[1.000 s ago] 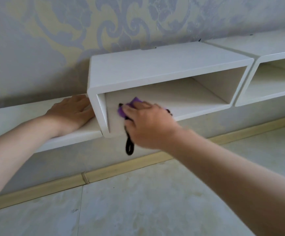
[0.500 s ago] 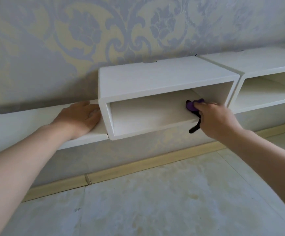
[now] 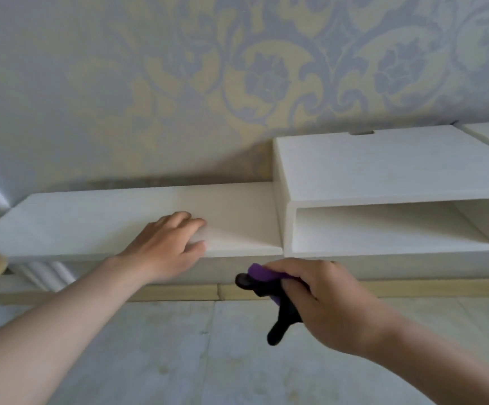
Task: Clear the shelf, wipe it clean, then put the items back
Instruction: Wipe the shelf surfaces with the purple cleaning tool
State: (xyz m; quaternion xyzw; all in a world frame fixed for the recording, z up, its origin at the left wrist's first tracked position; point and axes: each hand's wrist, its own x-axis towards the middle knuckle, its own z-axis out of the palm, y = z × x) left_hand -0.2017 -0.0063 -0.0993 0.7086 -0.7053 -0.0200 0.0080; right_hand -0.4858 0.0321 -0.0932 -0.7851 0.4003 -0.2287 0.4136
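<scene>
Left hand [image 3: 167, 247] flat on the low shelf [image 3: 76, 223], fingers straight, bracing. Right hand [image 3: 325, 302] just below the shelf's front edge, grip bunched round the purple-and-black cloth [image 3: 262, 273], clear of any surface. Box compartment [image 3: 383, 229] bare; too blurred to judge cleanliness. Next: raise the cloth, flatten it, wipe in long overlapping strokes.

Single head-worn wide-angle view. Faces forward and slightly down, square-on to the white shelf [image 3: 76, 229], close range. Patterned wall [image 3: 106, 83] fills the upper half; floor [image 3: 208, 372] runs along the lower edge.
</scene>
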